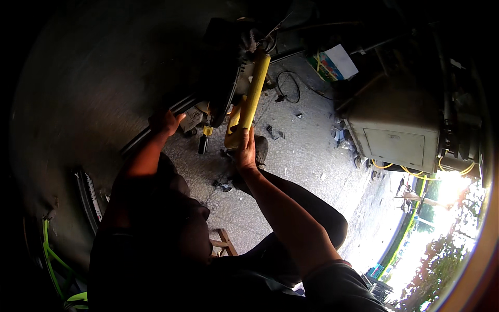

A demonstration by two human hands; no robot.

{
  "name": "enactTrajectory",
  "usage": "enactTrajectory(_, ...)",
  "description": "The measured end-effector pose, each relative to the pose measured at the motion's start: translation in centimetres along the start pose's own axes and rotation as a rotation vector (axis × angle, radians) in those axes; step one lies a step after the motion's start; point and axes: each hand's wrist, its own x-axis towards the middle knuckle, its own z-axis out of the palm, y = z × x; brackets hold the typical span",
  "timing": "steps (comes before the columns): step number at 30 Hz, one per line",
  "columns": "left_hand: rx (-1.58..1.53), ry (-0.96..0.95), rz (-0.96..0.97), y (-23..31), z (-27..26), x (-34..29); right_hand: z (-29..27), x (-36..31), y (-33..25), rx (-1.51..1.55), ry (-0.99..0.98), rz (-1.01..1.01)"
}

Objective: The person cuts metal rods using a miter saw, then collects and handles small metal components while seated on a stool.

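A long yellow tube (255, 86) slants up and away from me, with a wider yellow bracket-like part (234, 122) beside its lower end. My right hand (246, 149) is closed round the near end of this yellow piece. Further left, my left hand (165, 123) grips a long dark bar (139, 139), its thumb sticking out to the right. A dark curved part (227, 96) stands between the two hands, and shadow hides what joins it at the top. Below it is a small black-and-yellow tool (204, 142), whose kind I cannot make out.
Dark scraps (275, 132) lie on the rough floor (296, 156), with a loop of black cable (289, 87) beyond. A pale metal cabinet (393, 145) stands at the right, near yellow cables (413, 171). A wooden stool (224, 243) is below me. Green tubing (49, 249) stands at the lower left.
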Motion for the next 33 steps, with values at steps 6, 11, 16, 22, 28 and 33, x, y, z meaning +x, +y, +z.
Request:
enactTrajectory(6,-0.073,0.031,0.147,0.3,-1.8,-1.4,0.1,-0.6,2.5,-0.019,-0.038,0.030)
enactTrajectory(11,-0.080,0.180,0.098,-1.3,2.3,0.4,-0.3,0.2,-5.1,-0.038,0.042,0.037)
enactTrajectory(16,-0.051,0.049,0.060,-0.4,0.7,-0.4,-2.5,8.1,-14.5,-0.115,0.203,0.073)
enactTrajectory(22,-0.104,0.225,0.183,-3.3,4.3,0.6,-3.9,14.9,-21.0,-0.185,0.281,0.166)
enactTrajectory(28,0.046,0.273,0.239,-7.3,1.4,-4.0,-5.0,19.3,-22.1,-0.157,0.230,0.146)
enactTrajectory(33,0.085,0.351,0.367,-9.5,-6.3,-10.0,-6.3,20.2,-23.7,-0.367,0.196,0.201)
